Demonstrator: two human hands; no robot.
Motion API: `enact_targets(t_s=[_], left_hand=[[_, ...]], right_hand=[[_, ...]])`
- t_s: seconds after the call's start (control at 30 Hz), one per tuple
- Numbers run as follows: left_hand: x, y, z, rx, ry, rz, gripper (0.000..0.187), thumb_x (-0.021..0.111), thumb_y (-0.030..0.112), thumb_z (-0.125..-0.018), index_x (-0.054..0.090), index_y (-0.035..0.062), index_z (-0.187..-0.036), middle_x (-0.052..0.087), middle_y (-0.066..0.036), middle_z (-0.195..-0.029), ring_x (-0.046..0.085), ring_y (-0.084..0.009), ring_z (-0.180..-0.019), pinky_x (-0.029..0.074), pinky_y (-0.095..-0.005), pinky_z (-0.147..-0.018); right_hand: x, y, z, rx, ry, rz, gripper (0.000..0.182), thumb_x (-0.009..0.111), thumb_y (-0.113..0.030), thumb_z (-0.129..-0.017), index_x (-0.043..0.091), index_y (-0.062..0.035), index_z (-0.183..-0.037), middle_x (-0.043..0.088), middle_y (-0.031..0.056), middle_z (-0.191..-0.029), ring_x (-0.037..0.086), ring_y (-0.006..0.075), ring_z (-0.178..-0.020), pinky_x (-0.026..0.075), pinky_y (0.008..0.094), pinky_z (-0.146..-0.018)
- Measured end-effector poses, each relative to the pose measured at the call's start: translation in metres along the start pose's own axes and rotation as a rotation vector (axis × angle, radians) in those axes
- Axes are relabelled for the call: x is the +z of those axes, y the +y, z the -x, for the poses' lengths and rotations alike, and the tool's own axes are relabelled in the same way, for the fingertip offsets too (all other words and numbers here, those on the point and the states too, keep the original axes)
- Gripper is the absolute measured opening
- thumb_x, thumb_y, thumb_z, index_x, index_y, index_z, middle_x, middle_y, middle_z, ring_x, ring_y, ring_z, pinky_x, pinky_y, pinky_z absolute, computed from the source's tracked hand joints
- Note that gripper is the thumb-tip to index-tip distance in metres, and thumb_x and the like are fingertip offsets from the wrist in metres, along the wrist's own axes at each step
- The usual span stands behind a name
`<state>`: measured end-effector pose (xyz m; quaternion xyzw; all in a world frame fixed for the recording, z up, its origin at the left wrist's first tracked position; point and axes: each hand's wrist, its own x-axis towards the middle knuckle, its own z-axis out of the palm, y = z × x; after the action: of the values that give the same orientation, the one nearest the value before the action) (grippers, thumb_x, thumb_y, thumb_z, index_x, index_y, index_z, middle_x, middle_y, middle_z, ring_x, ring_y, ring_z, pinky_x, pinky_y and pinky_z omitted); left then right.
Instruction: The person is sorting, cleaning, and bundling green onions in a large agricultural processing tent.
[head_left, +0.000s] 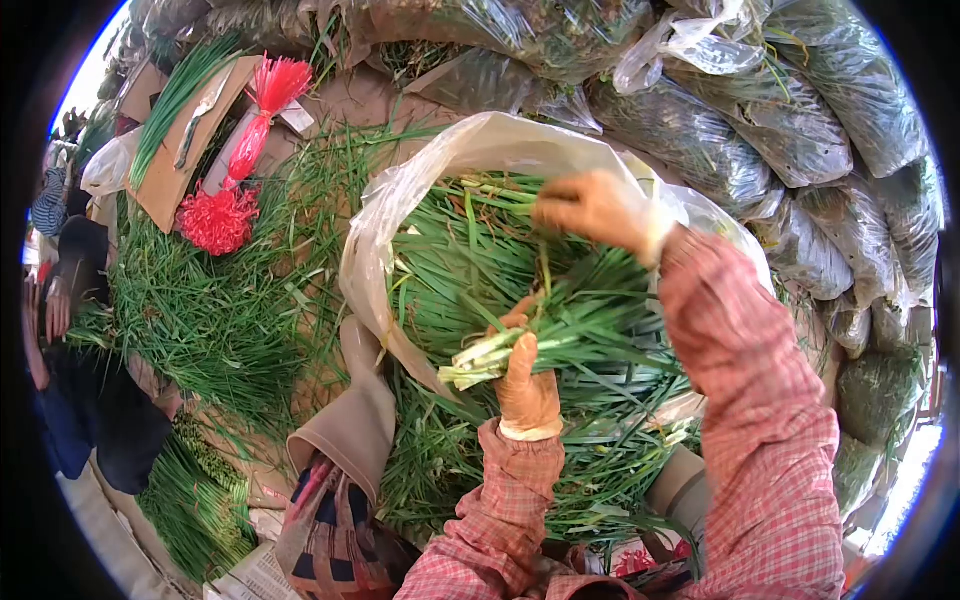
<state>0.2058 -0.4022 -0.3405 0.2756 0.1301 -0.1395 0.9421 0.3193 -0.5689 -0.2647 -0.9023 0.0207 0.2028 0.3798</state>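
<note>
My left hand (528,396), in a tan glove, is closed round a bunch of green chives (610,325) near their pale cut ends, which point left. The leaves fan out to the right over a large clear plastic bag (372,235) with its mouth wide open. Inside the bag lie many loose chives (445,265). Above the bunch, at the bag's far right side, is my right hand (592,212), also gloved. Its fingers bend downward and are smeared by motion; a thin brownish-green strand hangs just below them, and I cannot tell whether they grip it.
Loose green leaves (200,320) cover the ground to the left. Beyond them, pink plastic ties (250,150) and a knife (190,135) lie by cardboard (165,190). Filled plastic bags (700,130) are stacked behind and to the right. Another person's hand (57,308) shows at far left.
</note>
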Motion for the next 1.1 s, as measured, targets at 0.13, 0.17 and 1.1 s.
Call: enact_targets(t_s=[0.13, 0.17, 1.1], left_hand=[[-0.012, 0.003, -0.003, -0.037, -0.035, 0.0, 0.04, 0.071, 0.021, -0.069, 0.049, 0.0084, -0.099, 0.047, -0.014, -0.114, 0.047, -0.0273, -0.108, 0.039, -0.0415, -0.092], [-0.013, 0.005, -0.004, -0.05, -0.046, -0.008, 0.04, 0.071, 0.021, -0.068, 0.049, 0.0083, -0.099, 0.047, -0.014, -0.114, 0.047, -0.0275, -0.108, 0.039, -0.0415, -0.093], [0.031, 0.056, 0.072, 0.125, -0.265, -0.334, 0.069, 0.075, 0.023, -0.063, 0.04, 0.0052, -0.12, 0.048, -0.013, -0.115, 0.049, -0.0237, -0.103, 0.038, -0.0399, -0.093]], right_hand=[[0.033, 0.074, -0.083, -0.207, 0.243, 0.381, 0.047, 0.066, -0.041, -0.067, 0.06, -0.008, -0.1, 0.061, 0.0164, -0.095, 0.057, 0.0296, -0.086, 0.043, 0.0366, -0.077], [0.031, 0.074, -0.089, -0.184, 0.152, 0.306, 0.05, 0.067, -0.042, -0.066, 0.059, -0.008, -0.101, 0.06, 0.0164, -0.096, 0.057, 0.0293, -0.087, 0.042, 0.0364, -0.078], [0.01, 0.033, 0.095, -0.215, 0.319, -0.341, 0.053, 0.072, -0.016, -0.071, 0.046, -0.0054, -0.115, 0.057, 0.0028, -0.101, 0.052, 0.0112, -0.096, 0.047, 0.0248, -0.075]])
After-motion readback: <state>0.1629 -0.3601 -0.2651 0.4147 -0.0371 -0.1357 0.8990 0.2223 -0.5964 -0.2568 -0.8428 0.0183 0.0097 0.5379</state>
